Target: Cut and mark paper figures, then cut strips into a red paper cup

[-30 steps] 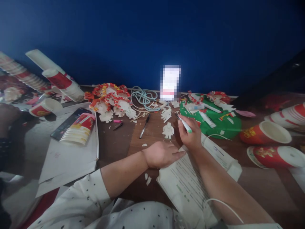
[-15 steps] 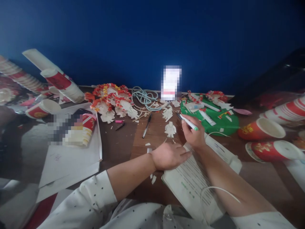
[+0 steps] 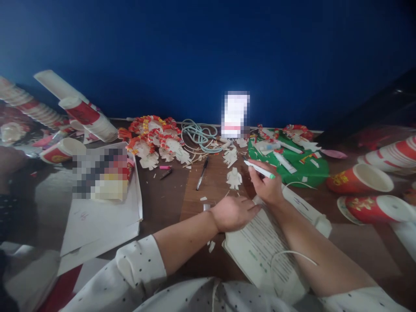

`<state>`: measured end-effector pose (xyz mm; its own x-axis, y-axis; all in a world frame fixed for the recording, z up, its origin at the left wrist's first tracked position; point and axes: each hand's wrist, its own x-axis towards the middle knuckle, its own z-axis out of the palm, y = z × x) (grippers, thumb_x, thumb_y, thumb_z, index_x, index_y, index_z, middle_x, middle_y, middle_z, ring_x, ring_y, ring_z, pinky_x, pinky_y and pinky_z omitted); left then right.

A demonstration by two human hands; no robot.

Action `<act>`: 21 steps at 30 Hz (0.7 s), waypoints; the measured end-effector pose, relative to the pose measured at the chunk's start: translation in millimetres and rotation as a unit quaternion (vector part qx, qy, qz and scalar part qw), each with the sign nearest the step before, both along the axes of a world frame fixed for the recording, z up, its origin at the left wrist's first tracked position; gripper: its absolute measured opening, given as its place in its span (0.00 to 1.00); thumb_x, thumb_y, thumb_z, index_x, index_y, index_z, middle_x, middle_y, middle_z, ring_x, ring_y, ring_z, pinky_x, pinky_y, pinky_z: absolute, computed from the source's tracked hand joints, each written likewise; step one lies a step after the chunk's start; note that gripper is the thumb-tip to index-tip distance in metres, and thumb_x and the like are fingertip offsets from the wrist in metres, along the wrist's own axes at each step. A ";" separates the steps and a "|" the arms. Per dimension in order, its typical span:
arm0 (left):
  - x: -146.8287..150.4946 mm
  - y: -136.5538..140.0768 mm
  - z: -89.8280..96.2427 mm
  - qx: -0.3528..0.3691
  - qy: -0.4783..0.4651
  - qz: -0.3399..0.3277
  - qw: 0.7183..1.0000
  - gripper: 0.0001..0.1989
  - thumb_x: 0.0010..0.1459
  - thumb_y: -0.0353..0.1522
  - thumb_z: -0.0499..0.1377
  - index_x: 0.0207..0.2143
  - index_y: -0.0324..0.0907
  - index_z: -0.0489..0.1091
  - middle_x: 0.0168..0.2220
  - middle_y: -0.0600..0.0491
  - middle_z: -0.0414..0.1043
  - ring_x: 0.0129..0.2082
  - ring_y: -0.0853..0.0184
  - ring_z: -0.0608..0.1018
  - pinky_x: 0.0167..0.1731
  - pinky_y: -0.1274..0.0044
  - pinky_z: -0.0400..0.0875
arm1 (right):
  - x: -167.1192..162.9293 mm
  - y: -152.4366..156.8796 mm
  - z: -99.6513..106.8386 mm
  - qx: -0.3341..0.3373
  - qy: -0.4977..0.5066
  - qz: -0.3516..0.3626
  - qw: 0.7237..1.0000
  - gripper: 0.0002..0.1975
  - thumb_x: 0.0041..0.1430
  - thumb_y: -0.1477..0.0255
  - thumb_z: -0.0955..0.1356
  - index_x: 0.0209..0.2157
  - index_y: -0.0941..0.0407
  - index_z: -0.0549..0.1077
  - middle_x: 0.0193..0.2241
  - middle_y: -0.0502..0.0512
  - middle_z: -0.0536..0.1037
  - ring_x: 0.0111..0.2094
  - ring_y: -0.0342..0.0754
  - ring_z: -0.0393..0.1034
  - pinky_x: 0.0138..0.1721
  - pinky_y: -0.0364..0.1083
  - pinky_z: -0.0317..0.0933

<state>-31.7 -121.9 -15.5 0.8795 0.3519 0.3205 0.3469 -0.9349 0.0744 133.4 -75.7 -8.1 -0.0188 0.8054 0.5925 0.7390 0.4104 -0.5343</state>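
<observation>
My right hand (image 3: 267, 184) grips a white marker (image 3: 260, 168) with a green end; its dark tip points up and left, toward the paper scraps. Next to it my left hand (image 3: 234, 213) rests low with its back up and its fingers bent together over the top edge of a printed paper packet (image 3: 266, 251). Whatever those fingers may hold is hidden. Just beyond the left hand lies a white paper figure cutout (image 3: 234, 178). Another pale cutout (image 3: 230, 157) sits farther back. A black pen (image 3: 202, 173) lies to the left.
A pixelated bright screen (image 3: 235, 113) stands against the blue wall. Red-trimmed cutouts (image 3: 156, 138) are piled at left, beside a pale cord (image 3: 199, 135). On the right are a green disc (image 3: 312, 173) with scraps and red paper cups (image 3: 367, 208). A white box (image 3: 100, 229) lies left.
The whole view has shifted slightly. The marker has tilted a little in my right hand, its green end now farther from the fingers. My left hand stays on the packet's edge.
</observation>
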 end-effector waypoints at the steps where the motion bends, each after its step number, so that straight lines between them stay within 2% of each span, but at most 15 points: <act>1: 0.4 0.2 -0.7 0.002 0.000 0.003 1.000 0.17 0.65 0.30 0.45 0.51 0.37 0.67 0.36 0.48 0.73 0.34 0.68 0.74 0.31 0.77 0.70 | -0.3 -0.7 0.7 -0.009 0.002 -0.006 1.000 0.13 0.63 0.66 0.63 0.44 0.55 0.75 0.40 0.58 0.80 0.39 0.50 0.74 0.42 0.50 0.68; 8: -1.4 2.0 6.5 -0.004 -0.003 0.020 1.000 0.15 0.65 0.30 0.46 0.48 0.37 0.67 0.35 0.49 0.72 0.35 0.68 0.75 0.34 0.76 0.71 | -2.4 -4.0 4.1 -0.062 0.038 -0.022 0.997 0.15 0.62 0.64 0.63 0.43 0.56 0.75 0.36 0.59 0.80 0.29 0.47 0.74 0.32 0.45 0.68; 11: 1.2 -6.7 17.3 -0.028 0.009 0.092 0.995 0.14 0.64 0.30 0.46 0.48 0.37 0.66 0.36 0.48 0.71 0.36 0.66 0.74 0.34 0.74 0.72 | -3.1 -3.6 3.1 -0.061 0.045 -0.022 0.997 0.15 0.62 0.64 0.64 0.43 0.57 0.75 0.34 0.59 0.80 0.29 0.48 0.75 0.31 0.46 0.68; 13: 5.8 -14.9 22.8 -0.055 0.006 0.162 0.985 0.12 0.63 0.29 0.47 0.44 0.37 0.67 0.37 0.47 0.70 0.37 0.64 0.73 0.36 0.73 0.72 | -3.6 -3.3 1.7 -0.056 0.040 -0.022 0.997 0.15 0.62 0.64 0.64 0.42 0.57 0.75 0.33 0.59 0.80 0.29 0.49 0.75 0.32 0.46 0.68; 15: 10.2 -20.5 24.3 -0.077 -0.005 0.205 0.976 0.12 0.62 0.29 0.47 0.44 0.37 0.67 0.39 0.46 0.70 0.40 0.63 0.73 0.40 0.72 0.72 | -4.2 -3.0 -0.2 -0.047 0.029 -0.025 0.998 0.14 0.62 0.63 0.64 0.41 0.57 0.75 0.32 0.59 0.80 0.30 0.49 0.75 0.33 0.47 0.68; 21: 3.9 -11.7 10.8 -0.070 -0.058 0.242 0.966 0.15 0.62 0.27 0.47 0.50 0.33 0.65 0.48 0.42 0.69 0.51 0.61 0.69 0.51 0.69 0.69 | -7.0 -2.7 -5.2 -0.006 0.005 -0.045 0.999 0.13 0.63 0.62 0.62 0.36 0.56 0.73 0.33 0.60 0.79 0.34 0.51 0.75 0.36 0.48 0.67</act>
